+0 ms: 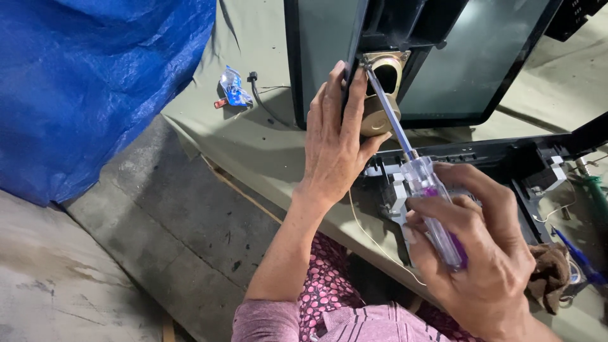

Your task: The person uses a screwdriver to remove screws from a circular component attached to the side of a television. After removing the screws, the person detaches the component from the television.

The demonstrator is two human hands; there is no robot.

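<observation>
My left hand [335, 142] grips a black bracket and a beige round speaker [380, 101] mounted between two screen panels [323, 44]. My right hand [481, 253] holds a screwdriver [411, 164] with a clear and purple handle. Its metal shaft slants up to the left, and the tip rests at the top left corner of the speaker frame. The black plastic frame [494, 155] of the device lies under my right hand.
A blue tarp [95, 82] hangs at the left. A small blue wrapper [233, 87] and a black cable [259, 95] lie on the olive cloth [253, 145]. A brown rag [551, 272] and a blue pen [579, 256] sit at the right. Concrete floor [158, 240] lies below.
</observation>
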